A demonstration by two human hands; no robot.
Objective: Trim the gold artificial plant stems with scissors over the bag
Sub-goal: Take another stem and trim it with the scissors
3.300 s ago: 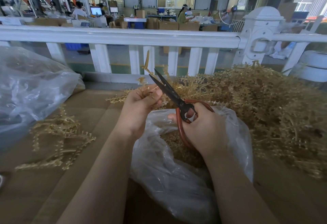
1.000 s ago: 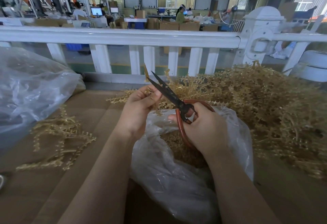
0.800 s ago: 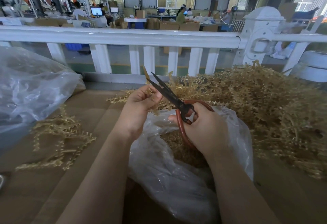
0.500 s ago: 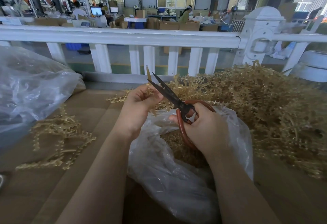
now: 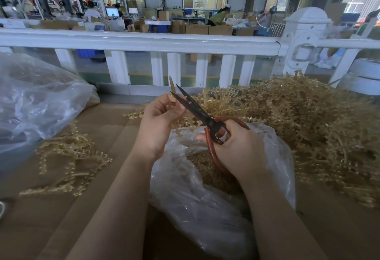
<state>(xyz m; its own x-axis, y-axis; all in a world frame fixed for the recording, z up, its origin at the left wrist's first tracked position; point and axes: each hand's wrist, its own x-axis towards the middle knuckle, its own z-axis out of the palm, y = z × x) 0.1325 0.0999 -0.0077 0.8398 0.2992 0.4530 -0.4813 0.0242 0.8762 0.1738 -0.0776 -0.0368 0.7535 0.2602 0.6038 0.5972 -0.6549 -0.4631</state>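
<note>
Far left: small heap of gold plastic stems (image 5: 67,163) on brown cardboard worktop (image 5: 37,218).

Left hand (image 5: 158,124): grip pinched around gold artificial plant stem (image 5: 172,87), bare end pointing up past fingertips.

Black-bladed scissors with red loop handles (image 5: 197,111): blades parted, straddling stem just above fingertips. Right hand (image 5: 236,148): grip clenched through handles.

Clear plastic bag (image 5: 205,208) directly below, holding offcuts.

Advice: keep cut clear of fingertips, hold stem steady, close blades fully, stay over bag mouth.

Right: large untrimmed gold pile (image 5: 308,124).
</note>
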